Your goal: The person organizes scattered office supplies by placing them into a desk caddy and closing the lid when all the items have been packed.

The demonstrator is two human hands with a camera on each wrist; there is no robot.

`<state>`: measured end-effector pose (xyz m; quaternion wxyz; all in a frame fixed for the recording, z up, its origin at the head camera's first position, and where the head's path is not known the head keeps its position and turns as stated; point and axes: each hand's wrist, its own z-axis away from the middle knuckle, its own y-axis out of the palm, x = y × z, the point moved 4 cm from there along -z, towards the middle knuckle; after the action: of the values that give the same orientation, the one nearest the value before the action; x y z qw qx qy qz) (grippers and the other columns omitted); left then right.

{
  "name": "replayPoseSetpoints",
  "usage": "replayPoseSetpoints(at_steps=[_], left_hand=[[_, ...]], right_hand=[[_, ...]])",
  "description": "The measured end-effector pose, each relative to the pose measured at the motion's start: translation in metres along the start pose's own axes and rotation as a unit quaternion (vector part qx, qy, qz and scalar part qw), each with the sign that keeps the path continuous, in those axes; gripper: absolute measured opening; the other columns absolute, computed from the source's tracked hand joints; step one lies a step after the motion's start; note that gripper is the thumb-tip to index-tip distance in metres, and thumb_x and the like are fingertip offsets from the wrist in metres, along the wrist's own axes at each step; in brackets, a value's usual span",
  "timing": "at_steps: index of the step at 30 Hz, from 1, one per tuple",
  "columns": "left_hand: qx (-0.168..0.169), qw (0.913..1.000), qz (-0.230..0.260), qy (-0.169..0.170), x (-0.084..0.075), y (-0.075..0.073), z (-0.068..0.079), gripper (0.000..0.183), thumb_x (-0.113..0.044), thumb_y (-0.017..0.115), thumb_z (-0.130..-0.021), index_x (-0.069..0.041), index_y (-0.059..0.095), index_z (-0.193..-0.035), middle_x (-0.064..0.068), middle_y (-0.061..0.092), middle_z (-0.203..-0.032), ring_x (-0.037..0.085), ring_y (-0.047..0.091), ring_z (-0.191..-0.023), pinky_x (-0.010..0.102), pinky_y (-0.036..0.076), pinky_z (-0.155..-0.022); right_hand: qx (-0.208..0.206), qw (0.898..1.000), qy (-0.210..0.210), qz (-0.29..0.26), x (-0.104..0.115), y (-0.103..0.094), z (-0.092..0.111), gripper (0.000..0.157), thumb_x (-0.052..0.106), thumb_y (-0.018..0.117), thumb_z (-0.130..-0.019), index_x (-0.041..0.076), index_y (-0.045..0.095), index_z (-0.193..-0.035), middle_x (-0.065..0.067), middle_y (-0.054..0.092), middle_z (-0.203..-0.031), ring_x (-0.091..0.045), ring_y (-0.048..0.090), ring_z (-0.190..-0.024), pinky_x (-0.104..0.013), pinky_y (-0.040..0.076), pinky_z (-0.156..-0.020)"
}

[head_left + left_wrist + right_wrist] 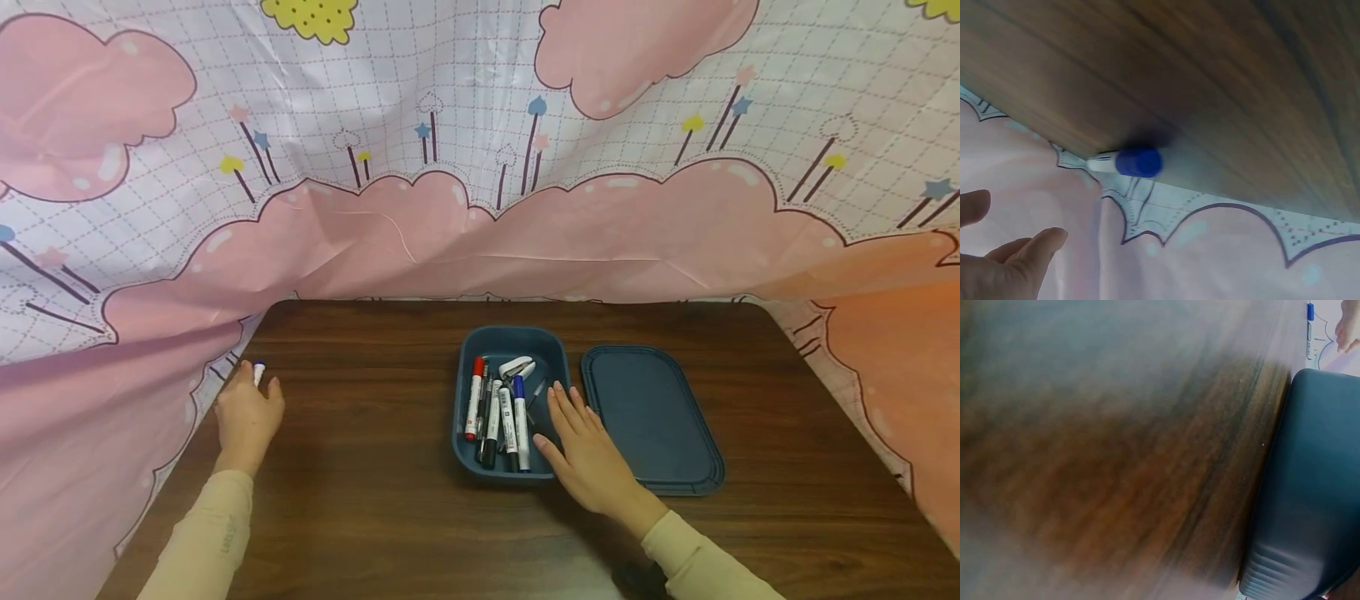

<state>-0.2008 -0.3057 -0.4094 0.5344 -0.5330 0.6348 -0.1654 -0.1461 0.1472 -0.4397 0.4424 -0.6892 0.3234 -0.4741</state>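
Note:
A marker with a blue cap [258,373] and white barrel lies at the table's left edge. My left hand [250,417] is beside it; in the left wrist view the thumb and a finger are spread, with a gap between them and the marker [1138,162]. Fingers straight, my right hand [596,462] is at the right rim of a dark blue bin [459,417]. Inside the bin are a red marker [475,396], a blue-capped marker [521,417], several black-and-white pens and a white stapler [516,367]. The right wrist view shows only the bin's outer wall [1310,481].
The bin's dark blue lid [652,408] lies flat to its right, partly behind the right hand. The brown wooden table [367,400] is backed by a patterned pink and white curtain [480,242], which also hangs along the left and right sides.

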Motion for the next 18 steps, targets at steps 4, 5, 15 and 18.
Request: replayPoseSetpoints(at_steps=[4, 5, 15, 18], left_hand=[[-0.017, 0.9998, 0.007, -0.001, 0.005, -0.003, -0.002, 0.053, -0.01, 0.057, -0.088, 0.021, 0.045, -0.129, 0.043, 0.054, -0.119, 0.062, 0.051, -0.105, 0.066, 0.042, -0.09], [-0.017, 0.9998, 0.009, -0.001, 0.007, -0.003, -0.003, 0.052, -0.011, 0.057, -0.088, 0.021, 0.045, -0.128, 0.043, 0.054, -0.118, 0.063, 0.051, -0.104, 0.066, 0.042, -0.09], [-0.008, 0.9999, -0.005, -0.013, 0.023, 0.0, -0.006, 0.051, -0.017, 0.061, -0.088, 0.021, 0.049, -0.119, 0.043, 0.057, -0.105, 0.062, 0.054, -0.095, 0.065, 0.045, -0.081], [0.01, 0.9995, -0.014, -0.026, 0.029, 0.002, -0.008, 0.052, -0.02, 0.061, -0.089, 0.021, 0.049, -0.119, 0.045, 0.057, -0.103, 0.063, 0.054, -0.095, 0.065, 0.045, -0.08]], right_hand=[[-0.001, 1.0, 0.001, -0.002, -0.001, 0.0, 0.0, 0.07, 0.05, 0.036, -0.102, 0.006, 0.02, -0.154, -0.009, 0.013, -0.163, -0.033, 0.012, -0.151, -0.056, 0.019, -0.118], [-0.001, 1.0, 0.001, -0.003, -0.001, -0.001, 0.0, 0.07, 0.05, 0.036, -0.102, 0.006, 0.02, -0.154, -0.009, 0.013, -0.163, -0.032, 0.011, -0.151, -0.056, 0.019, -0.118], [0.005, 1.0, 0.003, -0.007, 0.0, -0.001, 0.001, 0.07, 0.049, 0.036, -0.102, 0.006, 0.018, -0.154, -0.009, 0.012, -0.163, -0.032, 0.009, -0.152, -0.056, 0.017, -0.119], [0.005, 1.0, 0.004, -0.007, 0.0, -0.001, 0.001, 0.07, 0.049, 0.036, -0.102, 0.006, 0.018, -0.154, -0.009, 0.012, -0.164, -0.032, 0.01, -0.152, -0.055, 0.017, -0.119]])
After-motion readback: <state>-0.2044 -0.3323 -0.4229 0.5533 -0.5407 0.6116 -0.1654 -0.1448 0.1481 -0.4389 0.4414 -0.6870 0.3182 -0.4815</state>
